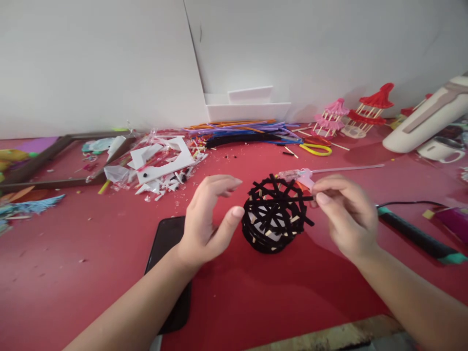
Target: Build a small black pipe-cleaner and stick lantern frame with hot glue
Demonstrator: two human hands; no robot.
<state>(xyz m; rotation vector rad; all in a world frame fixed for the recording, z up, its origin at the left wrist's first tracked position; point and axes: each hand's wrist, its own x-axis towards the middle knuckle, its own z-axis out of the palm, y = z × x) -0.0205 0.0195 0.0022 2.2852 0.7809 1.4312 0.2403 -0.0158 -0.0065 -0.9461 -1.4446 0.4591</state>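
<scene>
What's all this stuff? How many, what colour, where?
Round fuzzy openwork cage: one, black, centre
Straight fuzzy strip: one, black, across cage
Flat slab: one, black, left of centre
Plastic glue gun: one, pink, behind cage
Looped handle: one, yellow, back right
Long fuzzy stems: many, mixed colours, back middle
Tiered towers: at least two, pink and red, back right
Flat scraps: many, white, back left
Angular frame: one, brown, left
Fringed bundle: one, blue, left
Tapered cylinder: one, cream, right
Handled mug: one, white, right
Long tool: one, black and teal, right
Smooth tabletop: one, red, below
Panels: at least two, white, behind
Left hand: one, bare, left of cage
Right hand: one, bare, fingers pinching strip
</scene>
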